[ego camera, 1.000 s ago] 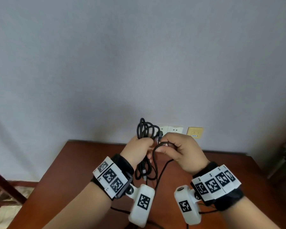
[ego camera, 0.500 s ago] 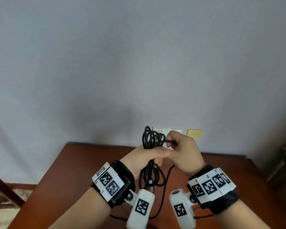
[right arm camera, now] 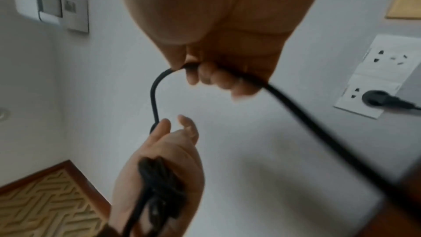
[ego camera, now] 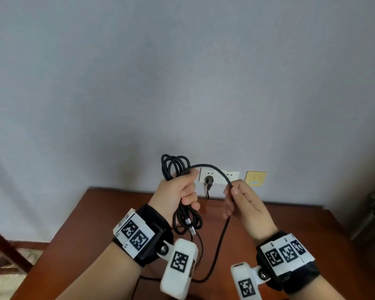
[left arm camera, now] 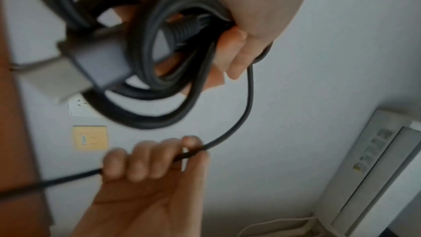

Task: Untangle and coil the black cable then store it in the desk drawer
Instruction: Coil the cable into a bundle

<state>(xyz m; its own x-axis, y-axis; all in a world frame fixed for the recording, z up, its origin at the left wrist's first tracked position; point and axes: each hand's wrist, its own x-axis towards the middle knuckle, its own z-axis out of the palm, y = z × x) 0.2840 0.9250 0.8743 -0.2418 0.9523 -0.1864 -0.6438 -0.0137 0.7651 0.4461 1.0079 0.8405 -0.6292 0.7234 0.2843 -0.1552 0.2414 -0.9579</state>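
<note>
Black cable: I see it at the centre of the head view, partly gathered into loops, one strand arching from the bundle across to the right, then dropping to the bench at the bottom of the frame.
Left hand: my fingers are curled tight round the bundle of loops, which stick out above and hang below the fist; a metal-tipped connector dangles under it.
Right hand: thumb and fingers are closed round the single free strand, just right of the bundle.
Feel: I judge it light, soft and pliable, with enough spring in the jacket that loops may fan open if my left grip slackens.
Surface: the jacket looks smooth, so I expect the strand to slide through a loose right fist, which suits feeding.
Where to hold: I would keep the left fist at the crossing of the loops, and the right on the strand near the bundle, not at the connector.
Snag risk: a plug sits in the wall socket behind the arch; I cannot tell whether that lead belongs to this cable.
Drawer: not in view.
</note>
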